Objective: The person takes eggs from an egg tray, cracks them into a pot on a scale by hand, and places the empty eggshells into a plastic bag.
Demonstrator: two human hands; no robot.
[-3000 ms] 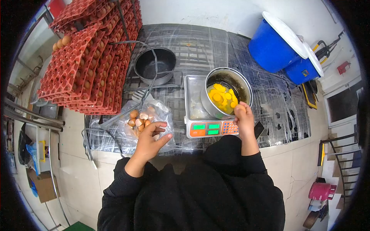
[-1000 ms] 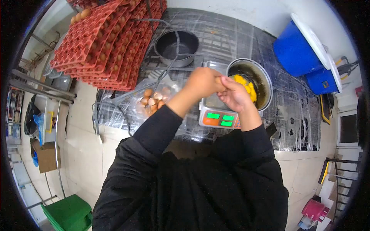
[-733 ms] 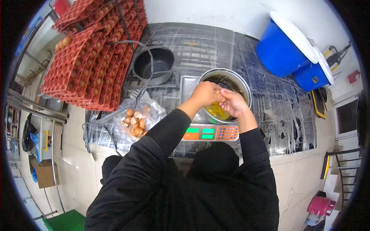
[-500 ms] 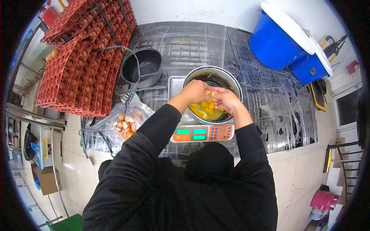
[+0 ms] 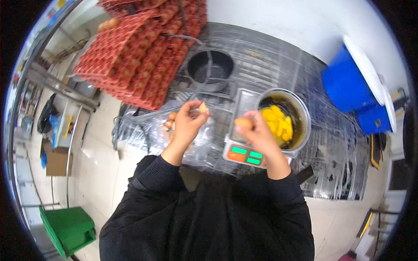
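Note:
Pinched in my left hand is a piece of eggshell, above the clear plastic bag of eggshells. My right hand grips another brown eggshell, just left of the metal pot. Inside the pot lie several yellow egg yolks. The pot stands on a digital scale with lit green displays; my right hand and wrist cover part of its keypad.
Red egg trays are stacked at the back left, with loose eggs on top. A dark pot stands behind my left hand. Blue buckets with white lids are at the right. A green bin is on the floor.
My hands have parted and moved out from over the pot, each with a piece of eggshell. The camera view has turned, so the table appears tilted and shifted right.

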